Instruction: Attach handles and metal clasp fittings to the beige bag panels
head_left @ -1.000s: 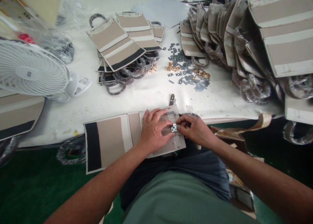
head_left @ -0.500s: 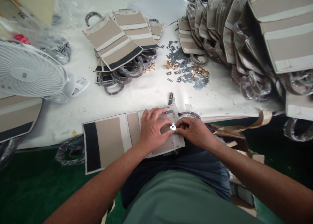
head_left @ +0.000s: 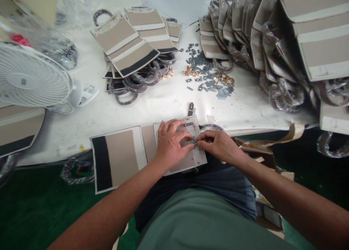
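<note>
A beige bag panel [head_left: 121,148] with a black strip at its left end lies unfolded across the table's front edge. On its right section, a small metal plate with holes [head_left: 193,140] sits between my two hands. My left hand [head_left: 173,142] rests on the panel, its thumb and forefinger closed on the plate's left side. From the right, my right hand [head_left: 218,144] pinches at the plate's other side with thumb and forefinger. A dark flat metal strip [head_left: 188,124] lies on the panel just above the plate. Part of a wrapped handle [head_left: 211,127] shows behind the panel.
Loose metal plates [head_left: 208,86] and gold-coloured fittings [head_left: 190,71] are scattered mid-table. Bag panels with wrapped handles are piled at the left [head_left: 131,46] and the right [head_left: 321,39]. A white fan [head_left: 29,77] stands at the far left. A dark metal clasp piece [head_left: 191,108] lies beyond the panel.
The small metal plate, bright and tilted before, now looks darker and flatter against the panel. Both hands keep nearly the same place, with the right fingers shifted very slightly.
</note>
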A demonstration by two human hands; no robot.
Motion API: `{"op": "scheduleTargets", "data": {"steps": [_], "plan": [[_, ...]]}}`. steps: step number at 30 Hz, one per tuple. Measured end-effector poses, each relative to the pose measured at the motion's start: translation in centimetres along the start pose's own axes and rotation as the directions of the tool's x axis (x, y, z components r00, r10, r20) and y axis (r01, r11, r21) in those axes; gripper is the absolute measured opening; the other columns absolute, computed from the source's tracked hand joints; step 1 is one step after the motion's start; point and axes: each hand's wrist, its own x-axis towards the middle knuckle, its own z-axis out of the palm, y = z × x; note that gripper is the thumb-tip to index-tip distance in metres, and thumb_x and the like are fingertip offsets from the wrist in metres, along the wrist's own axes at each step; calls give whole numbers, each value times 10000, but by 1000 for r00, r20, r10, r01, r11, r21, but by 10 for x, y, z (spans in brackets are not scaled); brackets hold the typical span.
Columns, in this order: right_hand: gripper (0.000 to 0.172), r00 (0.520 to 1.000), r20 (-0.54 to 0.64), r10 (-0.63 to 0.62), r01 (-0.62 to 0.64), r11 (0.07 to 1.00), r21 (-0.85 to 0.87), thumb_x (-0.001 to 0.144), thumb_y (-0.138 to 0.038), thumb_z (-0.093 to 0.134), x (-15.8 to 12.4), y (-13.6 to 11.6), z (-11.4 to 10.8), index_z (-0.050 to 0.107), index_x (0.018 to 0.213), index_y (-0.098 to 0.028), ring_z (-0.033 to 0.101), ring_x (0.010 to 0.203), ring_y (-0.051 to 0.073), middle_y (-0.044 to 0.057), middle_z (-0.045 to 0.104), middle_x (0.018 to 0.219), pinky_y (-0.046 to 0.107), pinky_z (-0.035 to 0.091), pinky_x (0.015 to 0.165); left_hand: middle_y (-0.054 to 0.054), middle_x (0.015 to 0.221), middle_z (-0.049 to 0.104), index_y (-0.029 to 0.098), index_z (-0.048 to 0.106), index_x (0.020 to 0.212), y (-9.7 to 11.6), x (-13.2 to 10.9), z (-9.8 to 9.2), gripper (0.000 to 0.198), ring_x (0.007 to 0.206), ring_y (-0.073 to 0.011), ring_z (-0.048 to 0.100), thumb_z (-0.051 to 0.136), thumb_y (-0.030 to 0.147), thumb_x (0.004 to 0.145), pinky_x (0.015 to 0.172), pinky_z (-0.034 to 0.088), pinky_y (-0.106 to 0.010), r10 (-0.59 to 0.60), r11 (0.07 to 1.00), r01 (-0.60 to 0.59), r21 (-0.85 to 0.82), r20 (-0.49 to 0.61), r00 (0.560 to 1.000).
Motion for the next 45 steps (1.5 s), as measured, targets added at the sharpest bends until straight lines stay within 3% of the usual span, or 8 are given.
{"op": "scheduleTargets", "data": {"steps": [15, 22, 25, 28, 30, 33, 36, 45], "plan": [[165, 984, -119, -132, 126, 991, -53, 875, -274, 693, -6, 8, 10, 791, 988, -202, 629, 683, 173, 1, 702, 750, 289, 491, 676, -15, 1449, 630, 327, 789, 941, 2, 0, 0, 247, 1424, -329, 483, 936, 329, 742, 1288, 226, -633, -4, 1000, 4, 4, -8, 1000], [285, 967, -78, -242, 223, 955, -194, 926, -205, 638, -9, 4, 13, 819, 1140, -253, 734, 1017, 261, 69, 807, 1106, 381, 544, 931, -18, 1465, 632, 335, 809, 999, 0, -3, -1, 267, 1431, -338, 479, 921, 345, 757, 1292, 212, -645, 16, 1000, -16, -12, -22, 1000], [188, 981, -47, -188, 182, 977, -114, 903, -223, 686, -8, -10, 1, 841, 1005, -254, 744, 944, 255, 47, 823, 1022, 365, 559, 868, -23, 1481, 629, 339, 822, 1016, -3, -5, -4, 217, 1446, -340, 480, 882, 361, 808, 1296, 198, -655, 32, 999, -32, -22, -20, 999], [171, 985, -151, -81, 98, 989, 109, 907, -367, 745, -4, -33, -17, 821, 881, -215, 668, 648, 196, 21, 753, 726, 301, 515, 603, -31, 1502, 618, 344, 828, 1045, -7, -6, -8, 197, 1483, -344, 466, 842, 388, 854, 1307, 163, -667, 62, 997, -62, -39, 12, 998], [263, 945, -321, -60, 163, 938, 305, 901, -445, 768, 6, -48, -27, 769, 811, -198, 530, 489, 142, -18, 623, 569, 273, 431, 481, -32, 1506, 617, 347, 828, 1058, -10, -5, -10, 205, 1500, -343, 457, 839, 394, 858, 1312, 155, -669, 75, 996, -74, -47, 28, 997], [313, 824, -561, -84, 434, 730, 528, 897, -460, 774, 29, -62, -29, 665, 748, -207, 430, 431, 102, -66, 484, 530, 255, 415, 452, -29, 1504, 624, 345, 827, 1060, -12, -5, -10, 206, 1508, -337, 456, 837, 403, 863, 1314, 150, -671, 84, 995, -82, -53, 31, 996], [342, 772, -633, -55, 555, 544, 629, 911, -463, 737, 52, -67, -20, 600, 721, -213, 412, 412, 89, -82, 421, 540, 241, 410, 430, -26, 1504, 627, 342, 826, 1049, -14, -5, -9, 203, 1512, -334, 455, 838, 418, 862, 1314, 145, -673, 79, 995, -77, -58, 32, 996], [393, 712, -690, -133, 637, 535, 555, 936, -451, 677, 69, -61, -3, 552, 647, -216, 369, 381, 81, -77, 365, 547, 245, 358, 390, -20, 1518, 607, 348, 821, 1047, -15, -4, -8, 210, 1530, -325, 422, 840, 436, 857, 1329, 113, -646, 53, 996, -48, -78, 62, 997]]}}
